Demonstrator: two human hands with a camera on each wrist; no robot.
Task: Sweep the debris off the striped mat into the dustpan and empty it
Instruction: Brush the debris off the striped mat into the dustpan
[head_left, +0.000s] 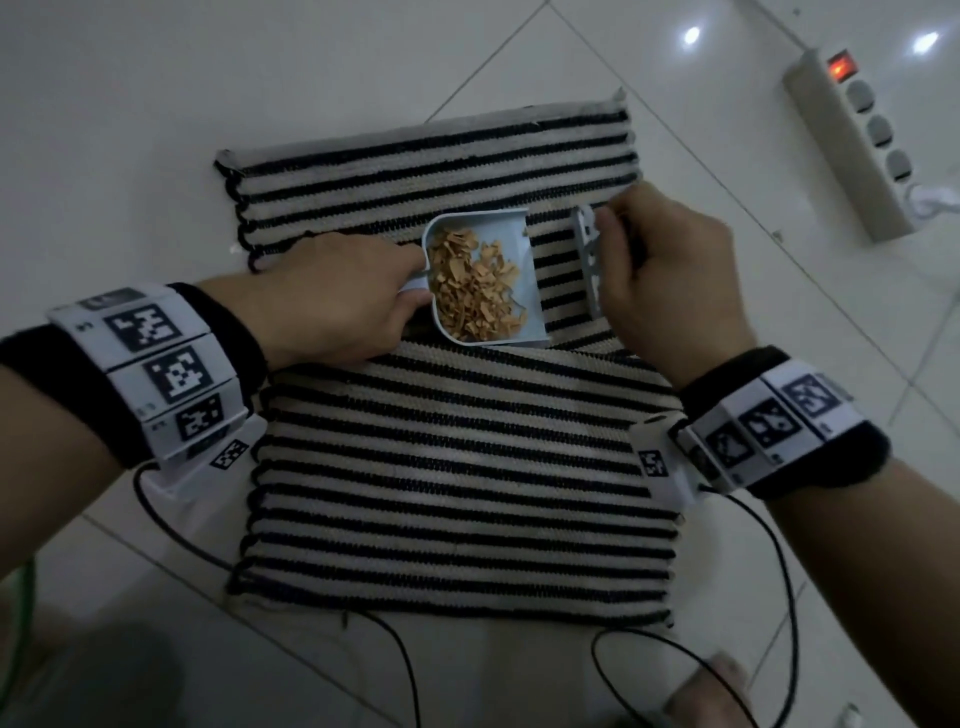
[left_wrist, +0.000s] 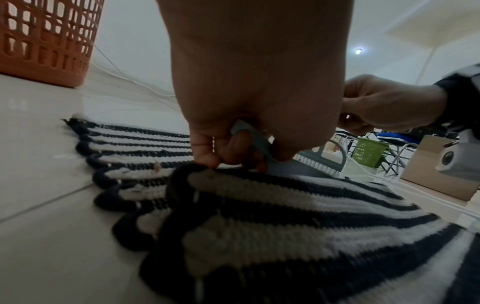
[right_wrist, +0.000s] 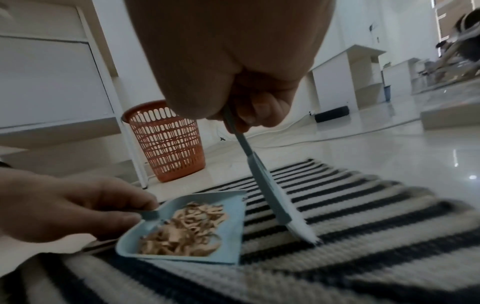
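Observation:
A black-and-cream striped mat (head_left: 457, 467) lies on the tiled floor, its near part overlapping the far part. On it sits a light blue dustpan (head_left: 506, 231) holding a heap of tan debris (head_left: 472, 291). My left hand (head_left: 410, 280) grips the dustpan's short handle (left_wrist: 257, 142). My right hand (head_left: 623, 244) grips the handle of a grey-blue brush (head_left: 587, 260). The brush (right_wrist: 272, 197) has its white bristles on the mat just right of the dustpan (right_wrist: 233, 232) mouth. A few tiny crumbs lie on the far stripes in the left wrist view.
An orange lattice basket (right_wrist: 168, 142) stands on the floor beyond the mat, to the left. A white power strip (head_left: 857, 140) with a lit red switch lies at the far right. Black cables (head_left: 405, 654) trail near the mat's front edge. A green basket (left_wrist: 369, 152) and a cardboard box (left_wrist: 436, 170) stand further off.

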